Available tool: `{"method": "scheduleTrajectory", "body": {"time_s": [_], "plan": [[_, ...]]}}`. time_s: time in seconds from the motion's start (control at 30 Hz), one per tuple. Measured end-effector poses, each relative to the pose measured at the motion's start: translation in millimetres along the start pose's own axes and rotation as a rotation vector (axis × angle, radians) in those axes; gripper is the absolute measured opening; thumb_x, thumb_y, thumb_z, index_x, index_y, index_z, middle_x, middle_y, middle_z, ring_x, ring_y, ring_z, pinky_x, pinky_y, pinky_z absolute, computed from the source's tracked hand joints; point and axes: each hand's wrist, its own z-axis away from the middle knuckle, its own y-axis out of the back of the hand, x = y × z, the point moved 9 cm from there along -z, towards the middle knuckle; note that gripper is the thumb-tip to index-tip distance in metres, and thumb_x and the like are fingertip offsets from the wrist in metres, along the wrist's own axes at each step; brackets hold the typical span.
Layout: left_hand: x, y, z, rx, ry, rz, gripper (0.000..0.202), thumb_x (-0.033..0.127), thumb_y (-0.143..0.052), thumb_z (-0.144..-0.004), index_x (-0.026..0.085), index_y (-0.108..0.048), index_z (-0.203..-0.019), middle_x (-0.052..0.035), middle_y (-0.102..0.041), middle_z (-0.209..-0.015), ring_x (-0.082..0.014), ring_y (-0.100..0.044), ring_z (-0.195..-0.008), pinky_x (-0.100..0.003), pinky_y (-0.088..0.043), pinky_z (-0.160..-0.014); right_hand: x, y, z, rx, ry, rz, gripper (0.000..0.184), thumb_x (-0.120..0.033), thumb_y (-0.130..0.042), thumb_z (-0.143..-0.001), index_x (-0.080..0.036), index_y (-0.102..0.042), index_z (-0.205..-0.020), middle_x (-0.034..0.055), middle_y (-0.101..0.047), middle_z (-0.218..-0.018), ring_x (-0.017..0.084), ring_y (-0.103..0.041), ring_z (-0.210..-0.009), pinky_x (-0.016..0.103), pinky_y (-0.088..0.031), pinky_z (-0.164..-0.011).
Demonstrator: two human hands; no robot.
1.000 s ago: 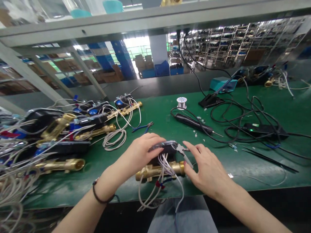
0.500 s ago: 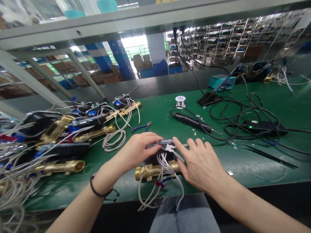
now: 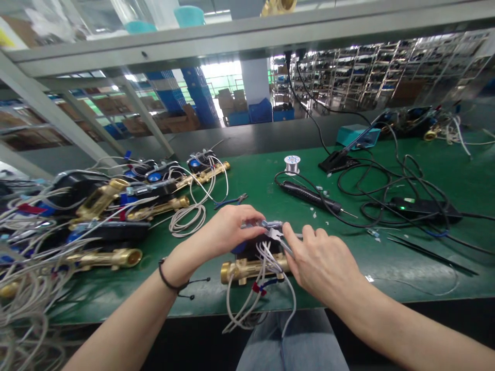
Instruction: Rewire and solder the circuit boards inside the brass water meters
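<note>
My left hand (image 3: 240, 226) is closed, thumb and fingers pinching a small, shiny, bluish clear part (image 3: 273, 224). My right hand (image 3: 323, 255) is closed around a tool with a bright, notched flat head (image 3: 275, 234) and a grey handle; its exact kind is unclear. The index fingertip of that hand touches the end of the clear part. Below both hands lies a brass valve body (image 3: 240, 269) with a dark housing, mostly hidden behind the hands. White cables (image 3: 266, 257) run from it over the table's front edge, with a red tag (image 3: 259, 288) among them.
More brass valve bodies (image 3: 104, 258) with cables crowd the left. Blue-handled cutters (image 3: 232, 201), a solder spool (image 3: 292, 165) and a black pen-shaped power tool (image 3: 309, 197) lie beyond my hands. Tweezers (image 3: 433, 254), tangled black cords and a teal soldering station (image 3: 358, 136) are at right.
The whole view has shifted slightly. My left fingers have moved a little along the clear part, still pinching it. The right hand keeps its hold on the grey-handled tool.
</note>
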Motion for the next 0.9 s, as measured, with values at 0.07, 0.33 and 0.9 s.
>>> {"method": "scheduleTrajectory", "body": {"time_s": [0.07,0.33,0.9], "plan": [[-4.9,-0.5,-3.3,-0.018,0.023,0.041,0.022,0.037,-0.059,-0.082,0.019,-0.069,-0.092,-0.0014,-0.067,-0.085,-0.0146,-0.059,-0.076,-0.023,-0.043,-0.070,0.2,-1.7,-1.1,-0.018,0.011,0.001,0.044,-0.030,-0.041,-0.089,-0.018,-0.044,-0.132,0.0138,-0.060,-0.086,0.023,-0.062,-0.068,0.028,-0.040,-0.052],[-48.4,-7.5,-3.5,0.005,0.276,0.757,0.021,0.033,-0.057,-0.079,0.014,-0.059,-0.087,-0.0050,-0.064,-0.088,-0.0130,-0.058,-0.072,-0.024,-0.044,-0.064,12.7,-9.9,-0.3,0.021,0.050,-0.125,0.046,-0.042,-0.034,-0.092,-0.024,-0.041,-0.134,0.0101,-0.060,-0.094,0.024,-0.060,-0.081,0.033,-0.041,-0.065],[-47.8,4.2,38.4,0.050,0.137,0.203,0.019,0.036,-0.055,-0.083,0.019,-0.056,-0.090,0.0021,-0.052,-0.077,-0.0128,-0.049,-0.071,-0.025,-0.039,-0.066,-15.9,22.9,-15.2,0.188,0.184,-0.013,0.034,-0.039,-0.043,-0.089,-0.023,-0.053,-0.117,0.0094,-0.056,-0.094,0.025,-0.049,-0.085,0.036,-0.029,-0.069]]}}
